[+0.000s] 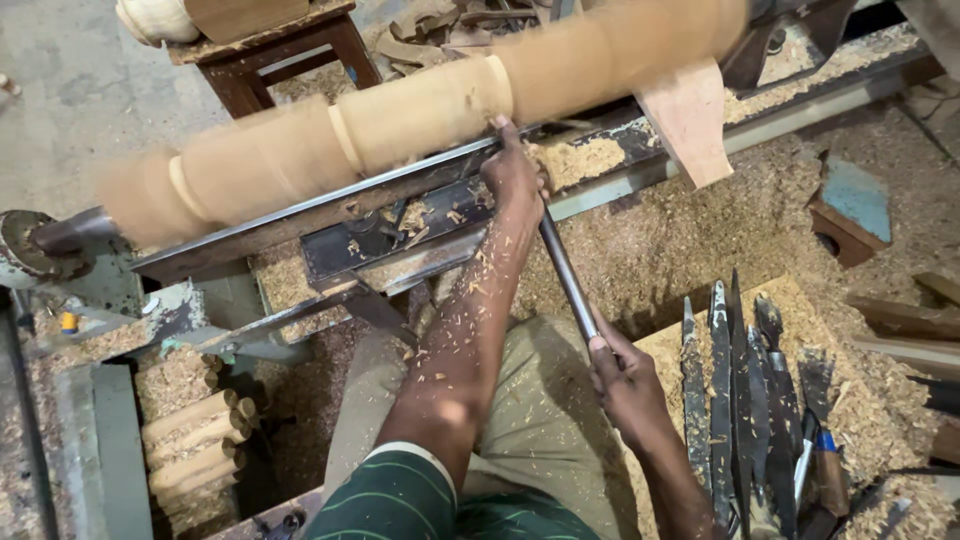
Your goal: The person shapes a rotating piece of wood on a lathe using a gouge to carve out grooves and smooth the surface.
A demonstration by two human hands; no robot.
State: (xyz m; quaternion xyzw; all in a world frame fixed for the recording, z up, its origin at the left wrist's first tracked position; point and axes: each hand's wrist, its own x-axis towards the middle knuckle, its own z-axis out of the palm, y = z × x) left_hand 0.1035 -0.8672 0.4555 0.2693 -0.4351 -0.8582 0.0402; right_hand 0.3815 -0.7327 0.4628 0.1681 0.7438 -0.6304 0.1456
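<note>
Workpiece: a long pale wooden spindle (420, 115) mounted crosswise on the lathe, blurred by its spin, with rings and shoulders already shaped along its length.
Tool: a long dark metal turning chisel (566, 272), running from the lower hand up to the wood; its tip is hidden behind the upper hand.
Left hand (513, 172): closed down over the front end of the chisel, pressing it onto the tool rest (330, 205) just below the spindle; forearm dusted with shavings.
Right hand (622, 382): fingers wrapped firmly round the rear shaft of the chisel, close to the person's lap.
Lathe bed (800, 100): steel rails under the spindle, heaped with sawdust.
Spare tools: a row of dark chisels and gouges (745, 390) lying on a shaving-covered board just right of the right hand.
Finished stock: a stack of small turned pieces (195, 435) at lower left, well apart from the hands.
Wooden stool (270, 55): beyond the lathe at upper left, carrying a turned block.
Step in hand, as judged: cutting a profile near the spindle's raised bead, mid-cut.
Next move calls for, as judged: a steady brace on the rest and slow guidance from the rear hand, so the edge does not dig in.
</note>
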